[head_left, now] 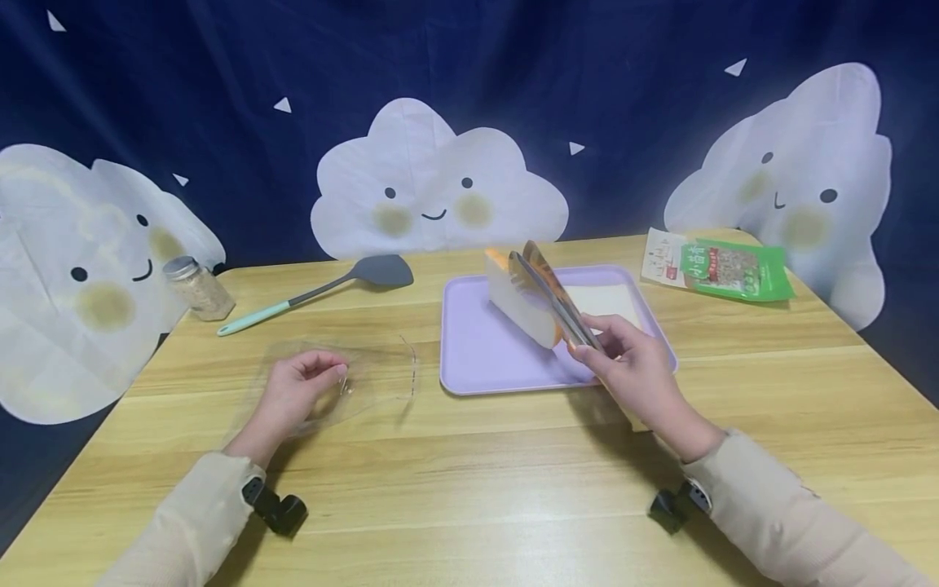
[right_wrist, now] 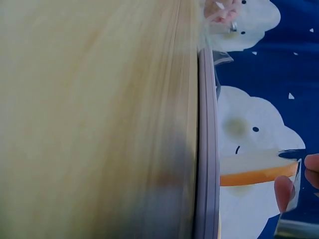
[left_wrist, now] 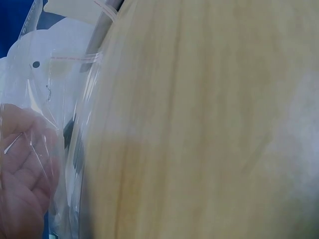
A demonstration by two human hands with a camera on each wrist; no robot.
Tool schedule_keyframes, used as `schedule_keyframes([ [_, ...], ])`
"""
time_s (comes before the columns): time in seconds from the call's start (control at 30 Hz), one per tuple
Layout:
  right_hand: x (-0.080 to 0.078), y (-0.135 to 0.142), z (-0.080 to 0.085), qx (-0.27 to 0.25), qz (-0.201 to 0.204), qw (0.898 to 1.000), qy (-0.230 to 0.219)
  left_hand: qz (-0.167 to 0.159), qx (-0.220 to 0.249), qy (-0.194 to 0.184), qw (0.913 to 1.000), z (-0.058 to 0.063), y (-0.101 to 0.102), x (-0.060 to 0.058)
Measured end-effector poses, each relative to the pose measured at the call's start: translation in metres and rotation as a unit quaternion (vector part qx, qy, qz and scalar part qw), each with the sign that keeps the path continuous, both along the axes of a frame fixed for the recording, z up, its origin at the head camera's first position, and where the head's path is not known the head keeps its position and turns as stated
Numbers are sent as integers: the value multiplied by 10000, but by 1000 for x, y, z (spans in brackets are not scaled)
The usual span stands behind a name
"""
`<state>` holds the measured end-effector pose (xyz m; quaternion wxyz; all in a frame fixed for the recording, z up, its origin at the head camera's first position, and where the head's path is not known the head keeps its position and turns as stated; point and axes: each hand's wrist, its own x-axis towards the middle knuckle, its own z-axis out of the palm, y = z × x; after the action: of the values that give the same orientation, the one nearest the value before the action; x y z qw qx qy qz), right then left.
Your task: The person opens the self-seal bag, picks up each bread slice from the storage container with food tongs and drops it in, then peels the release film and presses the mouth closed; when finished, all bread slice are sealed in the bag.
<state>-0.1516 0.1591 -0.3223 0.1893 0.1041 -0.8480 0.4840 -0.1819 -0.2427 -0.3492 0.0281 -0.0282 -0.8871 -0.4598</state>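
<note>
My left hand (head_left: 297, 387) pinches a clear plastic bag (head_left: 381, 373) low over the left part of the table; in the left wrist view the crinkled film (left_wrist: 70, 134) hangs in front of the palm. Metal tongs (head_left: 570, 314) are in my right hand (head_left: 640, 368), thumb and fingers round their arms. Between the tong ends a slice of bread (head_left: 513, 303) with an orange-brown crust stands on edge, tilted, over the lavender tray (head_left: 465, 363). Another pale slice (head_left: 612, 300) lies flat on the tray's right side, partly hidden by the tongs and hand.
A grey spatula (head_left: 381, 271) with a mint handle lies at the back left, beside a tilted-looking jar (head_left: 200, 289) with a grey lid. At the back right lies a green and white food packet (head_left: 722, 267). Behind the wooden table (head_left: 469, 489) hangs a dark blue cloud-patterned curtain (head_left: 623, 73).
</note>
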Motion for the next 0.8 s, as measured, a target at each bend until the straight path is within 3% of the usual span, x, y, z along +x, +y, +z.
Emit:
schedule_keyframes([
  [0.2,-2,2,2,673,101,9976,151,-10,-18,-14,10000,1,-1,0],
  [0.47,-5,19,6,1496,-1,9875,-493,-35,19,-9,10000,1,-2,0],
  [0.8,2,39,5,1786,3,9820,-609,-160,-93,396,9990,3,-1,-1],
])
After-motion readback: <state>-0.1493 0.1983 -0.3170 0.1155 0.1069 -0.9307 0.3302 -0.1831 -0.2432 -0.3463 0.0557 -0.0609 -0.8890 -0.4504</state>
